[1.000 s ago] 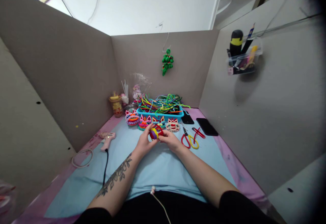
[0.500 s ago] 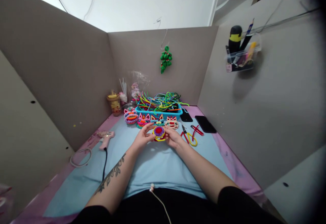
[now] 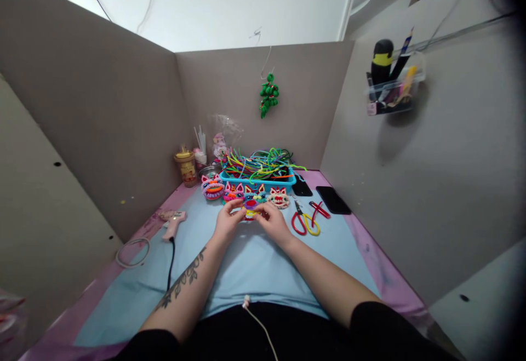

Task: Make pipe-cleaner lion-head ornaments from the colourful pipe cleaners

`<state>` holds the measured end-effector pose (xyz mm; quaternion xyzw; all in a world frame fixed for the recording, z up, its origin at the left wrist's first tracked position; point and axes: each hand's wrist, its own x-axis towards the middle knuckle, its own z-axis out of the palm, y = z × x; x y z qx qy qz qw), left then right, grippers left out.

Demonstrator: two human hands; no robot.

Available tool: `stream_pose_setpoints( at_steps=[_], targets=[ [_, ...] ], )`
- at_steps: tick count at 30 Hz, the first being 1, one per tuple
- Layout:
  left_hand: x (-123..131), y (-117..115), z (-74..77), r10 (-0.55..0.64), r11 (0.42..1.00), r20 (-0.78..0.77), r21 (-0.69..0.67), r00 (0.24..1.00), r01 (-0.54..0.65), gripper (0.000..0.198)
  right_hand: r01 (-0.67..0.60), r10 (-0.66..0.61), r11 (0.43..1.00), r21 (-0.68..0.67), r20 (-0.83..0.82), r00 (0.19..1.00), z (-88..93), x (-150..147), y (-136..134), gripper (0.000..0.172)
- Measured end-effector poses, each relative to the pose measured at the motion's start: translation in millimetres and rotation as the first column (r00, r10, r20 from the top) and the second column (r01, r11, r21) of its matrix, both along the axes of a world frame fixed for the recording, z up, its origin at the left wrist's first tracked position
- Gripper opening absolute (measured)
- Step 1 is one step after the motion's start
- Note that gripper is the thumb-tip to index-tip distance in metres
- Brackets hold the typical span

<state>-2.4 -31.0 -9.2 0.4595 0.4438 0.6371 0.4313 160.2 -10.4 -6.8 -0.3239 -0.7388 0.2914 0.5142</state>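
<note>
Between my two hands is a small pipe-cleaner piece (image 3: 251,212) in red, purple and yellow. My left hand (image 3: 229,221) pinches its left side with thumb and fingers. On the other side my right hand (image 3: 273,223) grips its right edge, and the fingertips of both hands cover parts of it. Just behind the hands stands a row of finished pipe-cleaner animal heads, among them a pink and orange one (image 3: 212,187) and a cream and red one (image 3: 278,198). Scissors with one red and one yellow handle (image 3: 304,223) lie to the right of my right hand.
A blue basket (image 3: 263,181) heaped with coloured pipe cleaners (image 3: 263,164) stands at the back. At left lie a pink glue gun (image 3: 174,226) and a coiled white cable (image 3: 132,253). A black phone (image 3: 333,200) rests by the right wall. A yellow-lidded cup (image 3: 187,168) stands back left.
The pipe-cleaner piece has moved slightly left and away from me and is tilted differently. My right fingers have shifted over toward its near right side.
</note>
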Motion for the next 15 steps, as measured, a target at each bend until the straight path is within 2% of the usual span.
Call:
stream_pose_setpoints(
  at_steps=[7,15],
  targets=[
    [-0.3,0.2,-1.4,-0.043,0.999,0.056,0.004,0.998,0.042,0.051,0.032,-0.033,0.996,-0.078,-0.015,0.999,-6.1,-0.3,5.3,0.007],
    [3.1,-4.0,5.0,-0.059,0.998,0.028,0.018,0.998,0.058,0.054,0.050,-0.057,0.985,-0.163,-0.039,0.998,-14.6,0.4,17.6,0.010]
  ],
)
